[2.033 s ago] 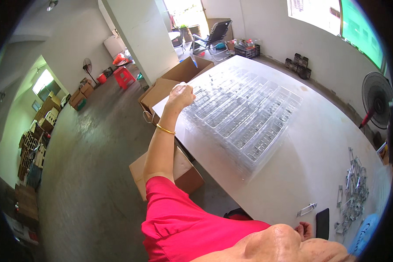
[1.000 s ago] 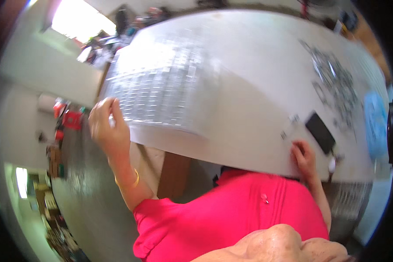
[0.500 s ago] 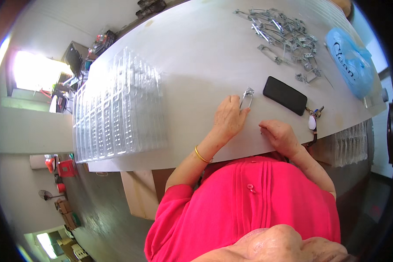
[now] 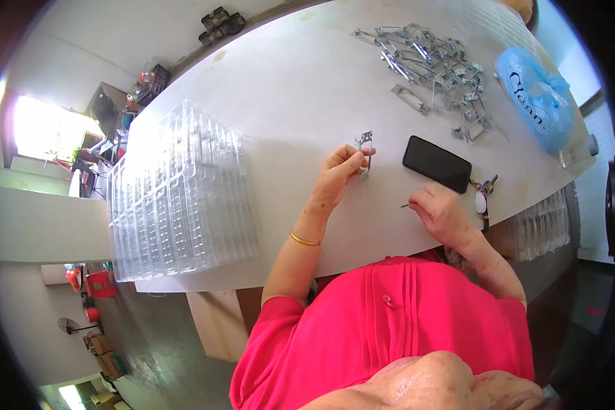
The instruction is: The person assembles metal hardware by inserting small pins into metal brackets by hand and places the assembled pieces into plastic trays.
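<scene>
Head view: phone (image 4: 436, 164) lies between held frame (image 4: 370, 161) and keys (image 4: 490, 183).

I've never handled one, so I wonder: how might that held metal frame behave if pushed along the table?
The metal frame looks thin and open, so it's probably light, though stiff. Its angular ends suggest it would slide rather than roll. Similar pieces lie overlapping, so it may snag among them.

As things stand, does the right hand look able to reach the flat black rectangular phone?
Probably yes: the right hand is close beside the phone, with nothing visible between them, though it seems to pinch a thin dark piece.
</scene>
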Demonstrator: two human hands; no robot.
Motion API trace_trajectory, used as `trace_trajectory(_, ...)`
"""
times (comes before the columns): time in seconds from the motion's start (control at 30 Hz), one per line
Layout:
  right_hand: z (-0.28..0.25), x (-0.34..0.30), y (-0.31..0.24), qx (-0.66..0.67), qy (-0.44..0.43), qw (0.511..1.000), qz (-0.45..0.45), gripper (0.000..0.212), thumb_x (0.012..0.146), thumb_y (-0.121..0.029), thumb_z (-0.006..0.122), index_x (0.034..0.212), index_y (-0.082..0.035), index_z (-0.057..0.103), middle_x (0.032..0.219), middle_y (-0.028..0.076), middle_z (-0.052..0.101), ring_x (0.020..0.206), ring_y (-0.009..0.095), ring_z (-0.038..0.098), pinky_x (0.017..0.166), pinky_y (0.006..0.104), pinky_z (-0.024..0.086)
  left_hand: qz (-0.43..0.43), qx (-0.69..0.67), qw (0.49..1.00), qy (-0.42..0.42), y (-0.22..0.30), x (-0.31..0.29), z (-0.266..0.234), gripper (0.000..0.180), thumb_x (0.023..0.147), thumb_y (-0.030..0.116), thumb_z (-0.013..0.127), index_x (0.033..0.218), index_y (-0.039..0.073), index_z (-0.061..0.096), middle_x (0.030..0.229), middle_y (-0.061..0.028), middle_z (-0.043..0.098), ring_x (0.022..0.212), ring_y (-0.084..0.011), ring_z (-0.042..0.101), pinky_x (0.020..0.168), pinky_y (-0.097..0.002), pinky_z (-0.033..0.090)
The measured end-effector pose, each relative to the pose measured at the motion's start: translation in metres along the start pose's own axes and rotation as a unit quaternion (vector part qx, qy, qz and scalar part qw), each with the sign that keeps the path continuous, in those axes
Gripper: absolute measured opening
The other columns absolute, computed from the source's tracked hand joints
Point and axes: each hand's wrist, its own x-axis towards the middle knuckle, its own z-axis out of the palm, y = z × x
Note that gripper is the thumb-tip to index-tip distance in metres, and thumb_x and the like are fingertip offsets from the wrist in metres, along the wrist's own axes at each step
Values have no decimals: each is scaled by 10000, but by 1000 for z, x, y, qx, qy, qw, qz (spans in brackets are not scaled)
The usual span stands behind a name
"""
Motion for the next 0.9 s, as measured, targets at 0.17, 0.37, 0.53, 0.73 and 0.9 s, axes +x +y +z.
trace_trajectory(0.17, -17, 56, -28, 24, 192, 981, 4, 120, 882, -38, 726, 921, -47, 613, 754, 102, 610, 685, 295, 627, 602, 395, 482, 15, -67, 995, -69, -7, -2, -13, 148, 1031, 143, 601, 900, 81, 631, 1053, -93, 709, 1216, -204, 596, 883, -300, 454)
trace_trajectory(0.37, 1, 94, -38, -2, 204, 979, 3, 88, 953, -112, 670, 943, -85, 586, 669, 66, 606, 583, 273, 619, 542, 396, 464, 30, -138, 981, -131, -12, -5, -17, 183, 1028, 195, 626, 904, 59, 624, 1118, -143, 721, 1114, -189, 651, 867, -302, 503)
trace_trajectory(0.53, 9, 106, -37, -13, 190, 982, 17, 77, 972, -118, 645, 941, -86, 582, 654, 63, 615, 569, 280, 624, 530, 395, 463, 0, -180, 973, -142, -12, -8, -19, 174, 1037, 196, 600, 901, 89, 585, 1162, -176, 696, 972, -246, 687, 834, -388, 545)
trace_trajectory(0.73, 9, 109, -36, -15, 176, 984, 27, 90, 974, -126, 646, 936, -85, 576, 663, 71, 629, 563, 282, 629, 516, 390, 461, -2, -192, 971, -142, -6, -9, -20, 200, 1024, 219, 635, 898, 66, 607, 1119, -169, 709, 870, -194, 699, 792, -349, 560)
trace_trajectory(0.9, 9, 105, -34, -11, 163, 986, 31, 102, 975, -125, 646, 930, -83, 564, 650, 76, 621, 555, 281, 628, 515, 392, 464, 13, -162, 975, -152, -12, -6, -22, 172, 1006, 196, 660, 907, 61, 618, 1124, -153, 712, 856, -174, 681, 779, -330, 546)
